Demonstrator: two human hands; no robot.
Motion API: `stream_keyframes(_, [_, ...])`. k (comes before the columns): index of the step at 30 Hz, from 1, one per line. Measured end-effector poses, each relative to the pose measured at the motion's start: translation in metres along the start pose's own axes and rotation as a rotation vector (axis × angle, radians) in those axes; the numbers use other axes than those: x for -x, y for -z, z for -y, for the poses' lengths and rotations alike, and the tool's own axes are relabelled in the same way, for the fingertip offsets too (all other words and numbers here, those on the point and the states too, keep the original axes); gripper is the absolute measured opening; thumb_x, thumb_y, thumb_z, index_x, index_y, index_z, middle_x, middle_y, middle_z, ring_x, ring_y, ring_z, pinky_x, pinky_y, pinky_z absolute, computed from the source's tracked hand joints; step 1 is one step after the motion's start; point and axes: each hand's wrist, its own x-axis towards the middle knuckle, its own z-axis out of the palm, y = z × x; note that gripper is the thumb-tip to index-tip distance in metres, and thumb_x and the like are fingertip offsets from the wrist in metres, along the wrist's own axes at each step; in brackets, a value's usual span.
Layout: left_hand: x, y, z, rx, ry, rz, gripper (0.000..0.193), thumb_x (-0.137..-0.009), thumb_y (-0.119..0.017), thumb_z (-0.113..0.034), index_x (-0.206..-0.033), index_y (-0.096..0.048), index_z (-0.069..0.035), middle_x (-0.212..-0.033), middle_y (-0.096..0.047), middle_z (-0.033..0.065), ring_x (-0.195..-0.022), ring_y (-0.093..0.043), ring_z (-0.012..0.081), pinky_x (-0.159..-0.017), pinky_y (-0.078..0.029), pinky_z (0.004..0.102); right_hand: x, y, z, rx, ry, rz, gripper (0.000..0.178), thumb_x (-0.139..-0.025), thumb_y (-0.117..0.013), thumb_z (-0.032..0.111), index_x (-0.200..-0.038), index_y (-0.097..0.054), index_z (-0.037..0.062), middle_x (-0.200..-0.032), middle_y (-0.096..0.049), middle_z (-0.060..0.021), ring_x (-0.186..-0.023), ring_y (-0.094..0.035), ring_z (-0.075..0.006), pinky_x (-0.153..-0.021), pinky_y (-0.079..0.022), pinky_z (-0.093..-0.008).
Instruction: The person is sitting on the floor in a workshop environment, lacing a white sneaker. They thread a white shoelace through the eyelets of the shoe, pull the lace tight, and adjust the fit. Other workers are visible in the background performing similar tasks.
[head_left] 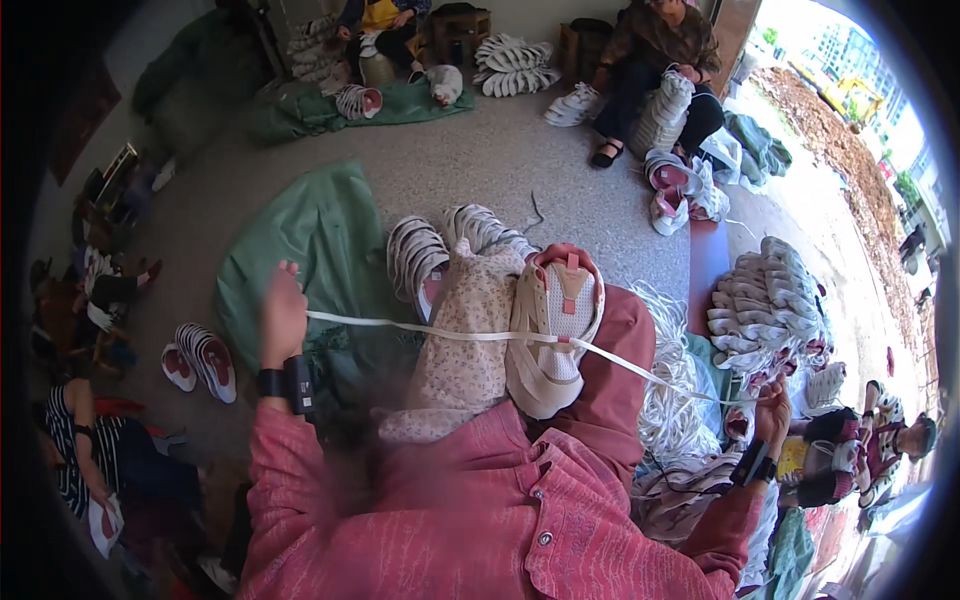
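We see the left hand [285,312] raised, its blurred fingers loosely curled, with hold of one end of a white shoelace [420,328]; the right hand [772,408], well apart from it, pinches the lace toward its other end, fingers nearly closed; between them the lace crosses the cream shoe upper [543,372], which lies on the lap, toe toward the body, between a floral cloth [465,310] and rose-coloured trousers [627,360]; beyond, we find nested uppers [416,262] beside a green sheet [320,240]; a heap of white laces [672,400] lies right of the trousers.
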Motion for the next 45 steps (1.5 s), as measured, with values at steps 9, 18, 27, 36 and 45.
stream_keyframes(9, [-0.004, 0.142, -0.029, 0.377, 0.034, -0.171, 0.036, -0.104, -0.040, 0.003, -0.138, -0.050, 0.001, -0.140, -0.057, 0.0078, -0.121, -0.059, 0.0156, -0.078, -0.048, 0.0251, 0.029, 0.118, 0.101, -0.106, 0.088, -0.187, 0.031, -0.098, -0.057, -0.001, -0.128, -0.057, 0.0042, -0.098, -0.061, -0.0055, -0.074, -0.051, -0.0145, -0.069, -0.045, -0.0268])
stream_keyframes(18, [-0.007, 0.227, -0.081, 0.320, -0.075, -0.034, 0.032, -0.106, -0.040, -0.005, -0.134, -0.054, 0.002, -0.117, -0.070, 0.0087, -0.090, -0.064, 0.0103, -0.062, -0.046, 0.0230, 0.038, 0.104, 0.068, -0.247, -0.238, -0.013, 0.012, -0.102, -0.043, 0.002, -0.104, -0.051, 0.0112, -0.078, -0.038, 0.0030, -0.068, -0.033, -0.0088, -0.042, -0.031, -0.0207])
stream_keyframes(27, [0.035, 0.225, -0.083, 0.243, -0.054, -0.337, 0.031, -0.105, -0.040, -0.006, -0.131, -0.054, 0.002, -0.101, -0.070, 0.0074, -0.068, -0.058, 0.0128, -0.049, -0.038, 0.0241, 0.006, 0.108, 0.074, 0.310, 0.133, -0.484, 0.018, -0.105, -0.052, 0.019, -0.119, -0.055, 0.0093, -0.074, -0.040, 0.0083, -0.055, -0.034, -0.0033, -0.035, -0.023, -0.0166])
stream_keyframes(36, [0.018, 0.170, -0.059, 0.160, -0.104, -0.331, 0.023, -0.105, -0.053, -0.025, -0.118, -0.060, -0.007, -0.068, -0.051, -0.0045, -0.048, -0.038, 0.0080, -0.038, -0.027, 0.0246, 0.040, 0.109, 0.083, 0.456, -0.125, -0.338, 0.014, -0.101, -0.062, 0.019, -0.109, -0.063, 0.0076, -0.075, -0.057, 0.0055, -0.053, -0.039, -0.0017, -0.039, -0.022, -0.0189])
stream_keyframes(45, [0.087, -0.183, 0.006, -0.663, -0.043, 0.379, 0.016, -0.100, -0.060, -0.018, -0.092, -0.066, -0.005, -0.071, -0.054, -0.0043, -0.061, -0.050, 0.0042, -0.056, -0.040, 0.0192, 0.026, -0.195, -0.145, 1.374, 0.206, 0.285, 0.013, -0.090, -0.072, 0.012, -0.099, -0.072, 0.0028, -0.080, -0.069, -0.0041, -0.069, -0.062, -0.0141, -0.063, -0.049, -0.0281])
